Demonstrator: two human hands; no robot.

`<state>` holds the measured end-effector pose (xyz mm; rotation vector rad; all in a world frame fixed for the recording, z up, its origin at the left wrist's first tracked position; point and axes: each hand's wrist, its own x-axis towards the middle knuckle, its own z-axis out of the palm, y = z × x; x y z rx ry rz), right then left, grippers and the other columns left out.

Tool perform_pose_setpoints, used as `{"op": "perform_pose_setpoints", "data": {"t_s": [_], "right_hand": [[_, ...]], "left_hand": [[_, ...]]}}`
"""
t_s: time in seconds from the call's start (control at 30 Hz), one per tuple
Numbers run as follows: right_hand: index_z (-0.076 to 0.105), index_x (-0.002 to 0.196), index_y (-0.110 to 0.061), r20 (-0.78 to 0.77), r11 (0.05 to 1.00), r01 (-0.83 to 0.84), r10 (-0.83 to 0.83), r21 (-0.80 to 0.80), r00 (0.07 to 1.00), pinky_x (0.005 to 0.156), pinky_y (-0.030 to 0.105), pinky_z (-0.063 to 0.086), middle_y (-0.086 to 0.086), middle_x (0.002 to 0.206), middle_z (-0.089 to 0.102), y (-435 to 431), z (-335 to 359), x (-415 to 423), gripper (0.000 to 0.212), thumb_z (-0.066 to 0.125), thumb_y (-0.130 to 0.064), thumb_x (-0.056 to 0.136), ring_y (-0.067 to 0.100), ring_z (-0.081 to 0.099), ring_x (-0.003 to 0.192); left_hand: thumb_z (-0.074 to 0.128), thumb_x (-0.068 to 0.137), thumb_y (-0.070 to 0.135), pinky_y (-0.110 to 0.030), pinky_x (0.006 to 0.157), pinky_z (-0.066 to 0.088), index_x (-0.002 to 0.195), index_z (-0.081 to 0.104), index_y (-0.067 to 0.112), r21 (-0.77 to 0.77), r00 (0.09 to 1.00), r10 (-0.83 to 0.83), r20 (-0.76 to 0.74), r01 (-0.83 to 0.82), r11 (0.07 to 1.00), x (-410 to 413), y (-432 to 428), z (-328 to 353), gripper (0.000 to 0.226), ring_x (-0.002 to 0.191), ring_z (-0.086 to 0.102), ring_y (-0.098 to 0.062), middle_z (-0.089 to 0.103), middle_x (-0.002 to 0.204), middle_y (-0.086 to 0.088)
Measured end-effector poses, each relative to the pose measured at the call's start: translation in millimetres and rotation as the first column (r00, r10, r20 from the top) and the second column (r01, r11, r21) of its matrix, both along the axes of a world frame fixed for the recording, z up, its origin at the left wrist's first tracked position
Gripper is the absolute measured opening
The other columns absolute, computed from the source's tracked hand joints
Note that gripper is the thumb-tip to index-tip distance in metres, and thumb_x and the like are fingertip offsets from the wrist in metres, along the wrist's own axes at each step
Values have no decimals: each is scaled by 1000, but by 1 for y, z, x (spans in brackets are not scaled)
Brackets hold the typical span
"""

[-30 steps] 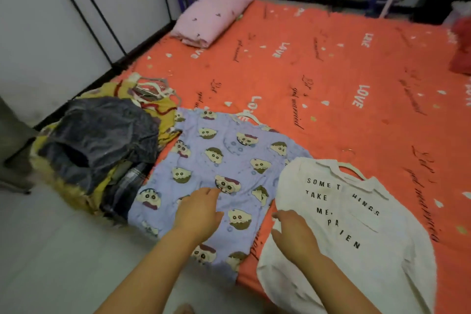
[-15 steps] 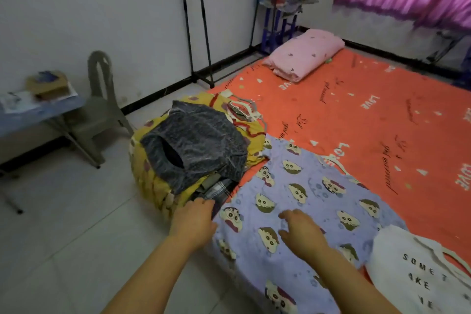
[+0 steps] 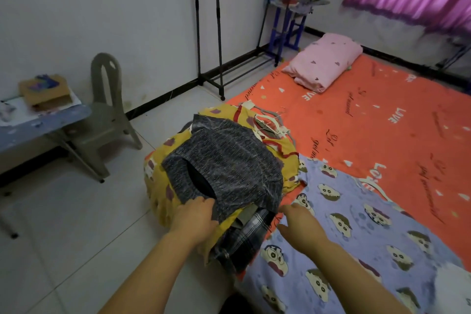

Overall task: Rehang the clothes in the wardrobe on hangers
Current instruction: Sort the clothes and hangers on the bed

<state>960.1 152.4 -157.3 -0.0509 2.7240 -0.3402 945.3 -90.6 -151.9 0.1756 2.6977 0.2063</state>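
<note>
left hand (image 3: 195,220): lies on the near edge of the clothes pile, fingers fairly straight, tips touching the hem of the dark grey heathered top (image 3: 224,168)
right hand (image 3: 302,225): fingers spread and relaxed, holds nothing, over the left edge of the lilac cartoon-print shirt (image 3: 362,227); contact unclear
hands: apart, dark plaid fabric (image 3: 246,237) between them
pile: frame centre, at the bed edge; grey top on top, yellow patterned garment (image 3: 160,181) under it, plaid sticking out at 6 o'clock
white hangers (image 3: 269,123): loose, at the pile's 1 o'clock
lilac shirt: flat on the orange printed bedsheet (image 3: 387,120), at the pile's 4 o'clock
black metal clothes rack (image 3: 207,33): 12 o'clock, against the wall
pink folded blanket (image 3: 323,62): 1 o'clock on the sheet
grey plastic chair (image 3: 107,115): 9 o'clock
</note>
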Motion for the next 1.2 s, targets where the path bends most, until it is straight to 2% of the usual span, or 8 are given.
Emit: {"op": "perform_pose_setpoints", "data": {"t_s": [0.13, 0.27, 0.37, 0.53, 0.7, 0.9, 1.2], "right_hand": [[49, 126, -13, 20, 1000, 7, -7, 4, 1000, 86, 37, 48, 10, 118, 51, -15, -17, -65, 34, 51, -24, 94, 26, 53, 101], [45, 130, -16, 82, 999, 28, -26, -17, 996, 89, 40, 47, 10, 124, 49, -29, -26, -118, 38, 52, -28, 95, 26, 52, 106], [46, 129, -16, 76, 997, 66, -63, -43, 995, 87, 37, 46, 10, 123, 49, -35, -27, -152, 36, 49, -27, 95, 26, 50, 105], [47, 127, -15, 93, 985, 171, -166, -41, 982, 82, 34, 46, 9, 118, 49, -45, -29, -198, 36, 48, -24, 93, 26, 51, 102], [48, 129, -16, 111, 938, 346, -345, 11, 932, 87, 36, 47, 8, 121, 51, -56, -37, -229, 38, 50, -26, 92, 26, 52, 107], [46, 132, -15, 168, 875, 483, -481, 32, 860, 94, 37, 44, 10, 128, 48, -83, -55, -261, 39, 50, -28, 95, 27, 49, 115], [43, 136, -16, 127, 819, 572, -565, -31, 815, 99, 41, 42, 10, 131, 46, -83, -98, -318, 41, 49, -28, 97, 28, 47, 117]], "left_hand": [[49, 92, 43, -38, 91, 43, 139, 34, 20, -22, 999, -39, 29, 40, 999, -63, -11, -8, 55, 116, 48, -25, 46, 132, -5], [51, 92, 41, -40, 94, 44, 138, 36, 20, -25, 996, -61, 64, 63, 998, -124, -18, -9, 52, 116, 48, -26, 47, 129, -5], [50, 93, 41, -40, 95, 40, 138, 35, 20, -35, 993, -106, 48, 108, 994, -169, -18, -5, 52, 119, 46, -26, 46, 132, -5], [49, 93, 41, -37, 89, 40, 137, 37, 20, -30, 972, -230, 53, 231, 972, -233, -17, -14, 51, 116, 47, -24, 48, 127, -4], [49, 94, 41, -40, 96, 39, 141, 33, 18, 11, 908, -411, 82, 411, 911, -301, -14, -29, 55, 122, 44, -26, 45, 135, -6], [49, 94, 40, -42, 96, 40, 139, 35, 17, 14, 804, -588, 92, 589, 808, -369, -17, -47, 53, 120, 45, -28, 46, 132, -7], [49, 95, 36, -42, 98, 41, 141, 31, 19, 78, 783, -619, 67, 614, 785, -423, -6, -92, 53, 121, 44, -26, 44, 135, -5]]}}
